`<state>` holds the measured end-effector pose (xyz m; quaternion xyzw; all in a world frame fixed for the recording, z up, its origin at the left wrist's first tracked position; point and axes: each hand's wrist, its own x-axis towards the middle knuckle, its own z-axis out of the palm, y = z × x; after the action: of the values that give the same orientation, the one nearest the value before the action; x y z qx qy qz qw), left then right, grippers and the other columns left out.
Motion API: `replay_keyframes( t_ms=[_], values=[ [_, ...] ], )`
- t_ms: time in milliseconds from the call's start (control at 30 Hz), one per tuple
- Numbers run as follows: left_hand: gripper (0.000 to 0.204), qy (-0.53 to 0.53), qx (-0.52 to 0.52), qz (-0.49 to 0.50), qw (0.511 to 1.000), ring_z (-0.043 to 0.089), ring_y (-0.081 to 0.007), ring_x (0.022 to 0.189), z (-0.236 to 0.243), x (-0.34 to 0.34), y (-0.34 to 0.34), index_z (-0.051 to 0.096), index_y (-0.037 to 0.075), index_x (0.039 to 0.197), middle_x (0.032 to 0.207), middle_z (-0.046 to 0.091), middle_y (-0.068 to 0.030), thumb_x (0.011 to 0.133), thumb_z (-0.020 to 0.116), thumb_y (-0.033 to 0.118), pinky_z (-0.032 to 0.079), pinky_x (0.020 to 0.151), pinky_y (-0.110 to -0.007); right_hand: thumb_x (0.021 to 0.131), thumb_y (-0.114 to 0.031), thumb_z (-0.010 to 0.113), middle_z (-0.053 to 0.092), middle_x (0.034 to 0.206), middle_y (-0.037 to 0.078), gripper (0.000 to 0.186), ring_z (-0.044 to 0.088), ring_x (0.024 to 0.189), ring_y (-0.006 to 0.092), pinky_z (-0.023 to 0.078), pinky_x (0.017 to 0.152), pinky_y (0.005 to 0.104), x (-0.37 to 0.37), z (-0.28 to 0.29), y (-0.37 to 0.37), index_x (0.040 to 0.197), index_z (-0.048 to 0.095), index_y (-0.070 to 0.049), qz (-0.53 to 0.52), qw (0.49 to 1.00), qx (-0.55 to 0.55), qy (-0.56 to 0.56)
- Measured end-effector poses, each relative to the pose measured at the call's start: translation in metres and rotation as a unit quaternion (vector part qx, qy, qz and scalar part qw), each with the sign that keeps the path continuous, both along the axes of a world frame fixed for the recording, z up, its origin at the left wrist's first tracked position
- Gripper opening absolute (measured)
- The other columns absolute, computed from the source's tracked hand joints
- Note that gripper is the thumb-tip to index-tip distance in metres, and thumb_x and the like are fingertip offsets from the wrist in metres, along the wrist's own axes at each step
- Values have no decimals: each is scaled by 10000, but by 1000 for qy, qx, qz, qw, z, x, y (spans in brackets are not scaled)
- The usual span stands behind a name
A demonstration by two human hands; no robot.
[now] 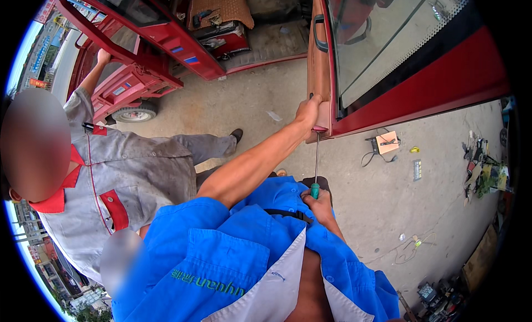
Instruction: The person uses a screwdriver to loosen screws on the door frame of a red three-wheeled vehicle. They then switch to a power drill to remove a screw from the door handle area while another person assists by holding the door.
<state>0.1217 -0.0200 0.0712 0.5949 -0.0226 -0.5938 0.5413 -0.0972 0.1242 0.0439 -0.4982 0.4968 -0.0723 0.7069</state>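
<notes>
Screwdriver (315,190): its green handle is in the right hand (321,208), and its shaft runs out of the grip toward the near corner of the door (432,95). That grip is closed around the handle, with the shaft clear of the fingers. The tip reaches a small red piece (318,129) at the door's edge; whether they touch, I cannot tell. The left hand (307,112) is just beyond the tip, against the tan panel (320,70) by that corner; its fingers are partly hidden, so how far its grip is closed cannot be told.
</notes>
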Motion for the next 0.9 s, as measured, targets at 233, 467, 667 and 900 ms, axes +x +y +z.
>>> replay_keyframes(
  t_ms=[233,467,667,900],
  values=[
    [367,-42,-3,-5,999,637,-207,746,-27,7,-2,596,-7,1007,876,620,-106,903,476,324,528,657,-380,766,-39,620,602,647,41,95,526,586,104,428,542,272,-2,-15,1,792,667,40,-10,997,40,-66],
    [361,-40,-1,-4,999,645,-216,720,-44,6,-4,587,6,1011,878,628,-112,903,473,330,544,613,-383,782,-19,579,575,621,46,91,505,528,108,391,475,269,4,3,11,796,643,46,-40,998,52,-5],
    [350,-21,-23,-10,999,654,-232,705,-41,7,-4,578,7,1011,874,628,-126,904,472,323,563,601,-401,797,-11,581,554,599,45,63,493,467,123,385,413,284,6,20,12,786,622,36,-67,996,63,-1],
    [369,-21,-30,-12,999,661,-242,716,-27,3,3,578,-15,1034,879,625,-134,904,476,316,566,608,-410,810,-23,572,544,577,74,59,497,419,140,404,368,288,-4,21,24,791,596,27,-71,997,17,17]
  ],
)
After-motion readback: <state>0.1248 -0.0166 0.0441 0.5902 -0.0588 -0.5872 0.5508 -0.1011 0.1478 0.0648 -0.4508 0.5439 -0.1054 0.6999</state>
